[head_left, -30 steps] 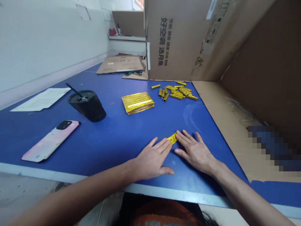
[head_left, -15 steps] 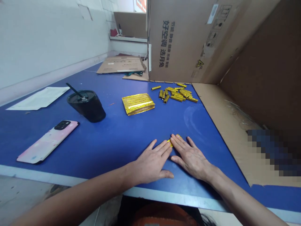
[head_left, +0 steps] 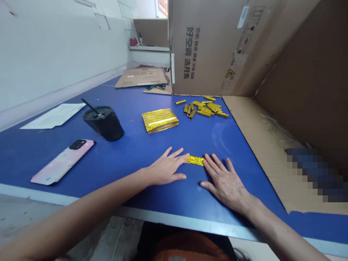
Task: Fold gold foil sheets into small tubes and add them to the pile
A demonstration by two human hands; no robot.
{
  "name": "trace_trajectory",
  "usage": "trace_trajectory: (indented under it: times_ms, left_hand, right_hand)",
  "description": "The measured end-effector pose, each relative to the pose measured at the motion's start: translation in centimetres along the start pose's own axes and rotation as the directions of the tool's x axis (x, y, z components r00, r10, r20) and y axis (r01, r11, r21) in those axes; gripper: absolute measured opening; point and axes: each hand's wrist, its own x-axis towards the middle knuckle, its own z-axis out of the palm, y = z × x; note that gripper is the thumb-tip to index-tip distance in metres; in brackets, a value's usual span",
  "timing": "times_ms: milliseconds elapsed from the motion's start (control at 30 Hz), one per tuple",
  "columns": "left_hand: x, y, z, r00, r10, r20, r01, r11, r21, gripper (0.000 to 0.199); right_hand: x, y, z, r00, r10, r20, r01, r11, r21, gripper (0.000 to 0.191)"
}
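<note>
A strip of shiny gold foil (head_left: 195,160) lies flat on the blue table between my hands. My left hand (head_left: 167,168) is open, its fingers spread, with fingertips at the strip's left end. At the right end rest the fingertips of my right hand (head_left: 224,178), which is also open, palm down, thumb held apart. Beyond them sits a flat gold foil packet (head_left: 160,120) with a folded front edge. Farther back and to the right lies a loose pile of small folded gold foil pieces (head_left: 206,110), several of them hollow at the end.
On the left stand a black cup (head_left: 104,123) with a straw and a pink-white phone (head_left: 63,161), with a paper sheet (head_left: 54,115) behind. A large cardboard box (head_left: 212,47) rises at the back right. Flattened cardboard (head_left: 141,77) lies at the far end.
My hands have moved apart, the left one going left and slightly forward. More of the gold foil strip between them now shows.
</note>
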Motion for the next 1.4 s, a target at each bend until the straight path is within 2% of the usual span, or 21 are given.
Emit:
trace_trajectory:
  times_ms: [67,133,200,267,367,433,600,700,867,1000,1100,1267,1400]
  left_hand:
    - [0.5,-0.7,-0.5,1.0,-0.006,0.008,0.006,1.0,-0.013,0.054]
    - [1.1,-0.5,-0.6,0.999,-0.032,-0.005,0.032,0.999,-0.016,0.056]
    - [1.7,0.7,-0.3,0.997,-0.065,-0.045,0.065,0.998,0.0,0.063]
    - [2.2,2.4,0.4,0.996,-0.047,-0.074,0.048,0.999,0.013,0.08]
    - [2.7,4.3,1.5,0.999,-0.009,-0.049,0.009,1.0,0.008,0.093]
    - [2.5,4.4,1.8,0.999,-0.022,-0.042,0.023,1.0,0.021,0.091]
    - [0.7,2.2,1.4,0.993,-0.107,-0.04,0.111,0.989,0.093,0.086]
    - [0.1,1.6,1.2,0.99,-0.136,-0.038,0.139,0.984,0.113,0.085]
    - [0.2,1.9,1.2,0.988,-0.151,-0.031,0.154,0.983,0.103,0.083]
    - [0.2,2.1,1.0,0.986,-0.165,0.0,0.164,0.981,0.105,0.082]
    - [0.2,2.0,1.0,0.988,-0.153,-0.002,0.153,0.984,0.097,0.082]
    - [-0.1,1.9,1.2,0.986,-0.141,-0.088,0.15,0.983,0.103,0.078]
    - [-0.6,1.9,1.4,0.968,-0.103,-0.228,0.126,0.988,0.089,0.055]
  right_hand:
    - [-0.1,-0.2,-0.1,1.0,-0.031,-0.005,0.031,0.999,0.009,0.065]
    - [-0.1,-0.3,-0.2,0.999,-0.048,-0.006,0.048,0.999,0.015,0.063]
    - [0.0,-0.3,-0.2,0.999,-0.051,-0.007,0.051,0.999,0.016,0.064]
    - [0.1,-0.3,-0.3,0.999,-0.051,-0.005,0.051,0.999,0.015,0.063]
    - [0.2,-0.3,-0.4,0.999,-0.045,0.012,0.045,0.999,0.011,0.062]
    - [0.2,-0.4,-0.6,0.999,-0.038,0.022,0.038,0.999,0.006,0.061]
    - [0.2,-0.3,-0.7,0.999,-0.031,0.021,0.03,0.999,0.01,0.061]
    - [0.6,0.0,-0.8,1.0,-0.024,0.013,0.024,1.0,0.013,0.054]
    - [2.4,0.4,-1.6,0.999,-0.04,-0.021,0.04,0.999,0.024,0.03]
    - [3.7,0.7,-1.3,0.99,-0.12,-0.072,0.125,0.989,0.073,0.031]
    - [3.8,1.1,-0.4,0.984,-0.136,-0.118,0.148,0.984,0.101,0.029]
    - [3.6,1.4,0.4,0.979,-0.148,-0.137,0.166,0.978,0.128,0.031]
    - [3.7,1.4,0.5,0.979,-0.136,-0.15,0.156,0.979,0.132,0.032]
